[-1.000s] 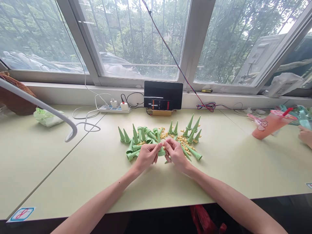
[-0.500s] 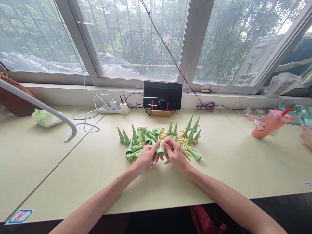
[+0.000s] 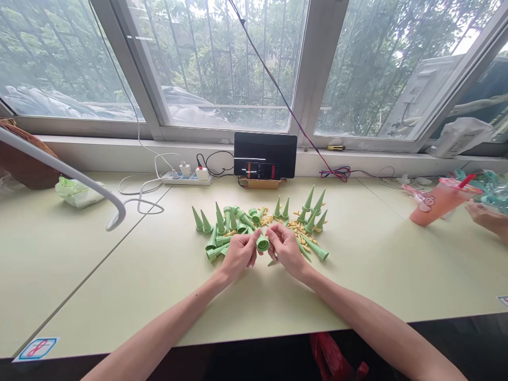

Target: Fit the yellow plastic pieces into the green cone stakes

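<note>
My left hand (image 3: pixel 240 255) is closed around a green plastic watering spike (image 3: pixel 262 244), its round hollow end facing me. Against the other side of that spike, the thumb and fingers of my right hand (image 3: pixel 286 251) are pinched together; anything small between them is hidden. Just beyond my hands lie more green spikes (image 3: pixel 216 253) in a loose heap. Small yellow plastic pieces (image 3: pixel 297 227) are scattered beside my right hand. Several upright spikes (image 3: pixel 309 200) stand at the back right, some with a yellow piece at the side, and others stand at the left.
Behind the heap, a phone (image 3: pixel 262 170) leans on a dark tablet (image 3: pixel 273 145). A power strip (image 3: pixel 186 180) with cables lies left of them. A tilted drink cup (image 3: pixel 432 203) is at the right, near another person's hand (image 3: pixel 488 218). A white curved bar (image 3: pixel 79 177) crosses the left side.
The spike between my hands has tipped so its open end faces me more. My right fingers have closed in along its side. At the right, the other person's hand reaches further in.
</note>
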A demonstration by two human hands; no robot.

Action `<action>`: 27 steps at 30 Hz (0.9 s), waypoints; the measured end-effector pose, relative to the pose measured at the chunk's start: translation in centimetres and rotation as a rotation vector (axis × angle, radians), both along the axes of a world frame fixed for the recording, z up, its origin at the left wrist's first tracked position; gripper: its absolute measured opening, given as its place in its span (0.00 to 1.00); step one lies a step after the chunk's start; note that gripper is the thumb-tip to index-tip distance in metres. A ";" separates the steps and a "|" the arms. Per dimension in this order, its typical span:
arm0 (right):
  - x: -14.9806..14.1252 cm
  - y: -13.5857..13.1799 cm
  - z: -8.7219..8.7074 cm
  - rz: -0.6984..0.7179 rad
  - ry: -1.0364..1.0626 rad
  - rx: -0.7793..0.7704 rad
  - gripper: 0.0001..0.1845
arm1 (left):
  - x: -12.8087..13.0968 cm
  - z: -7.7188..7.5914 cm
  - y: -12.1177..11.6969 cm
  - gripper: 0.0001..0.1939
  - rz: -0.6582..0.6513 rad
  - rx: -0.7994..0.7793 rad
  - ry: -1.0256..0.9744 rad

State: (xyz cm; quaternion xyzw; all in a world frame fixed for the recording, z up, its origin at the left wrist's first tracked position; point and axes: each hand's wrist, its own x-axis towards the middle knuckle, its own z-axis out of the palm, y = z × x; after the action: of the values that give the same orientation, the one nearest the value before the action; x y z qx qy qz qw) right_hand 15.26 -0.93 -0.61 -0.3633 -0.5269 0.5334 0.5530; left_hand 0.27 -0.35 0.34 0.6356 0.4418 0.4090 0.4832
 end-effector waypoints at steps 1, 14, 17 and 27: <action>0.0 0.1 0.0 0.001 0.031 -0.021 0.17 | 0.0 0.0 0.0 0.31 0.022 0.046 0.009; 0.4 0.6 0.6 0.043 0.318 -0.279 0.17 | -0.2 -0.6 0.2 0.12 0.052 0.446 0.013; 0.5 0.5 0.7 0.074 0.320 -0.280 0.16 | -0.3 -0.9 0.3 0.11 0.016 0.486 0.021; 0.5 0.4 0.6 0.168 0.273 -0.298 0.18 | -0.4 -0.4 0.1 0.14 0.065 0.471 0.032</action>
State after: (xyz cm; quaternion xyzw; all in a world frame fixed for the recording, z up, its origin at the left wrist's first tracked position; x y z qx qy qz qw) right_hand 15.77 -0.52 0.02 -0.3201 -0.3907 0.6941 0.5130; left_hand -0.17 -0.26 -0.11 0.7226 0.3623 0.5060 0.3010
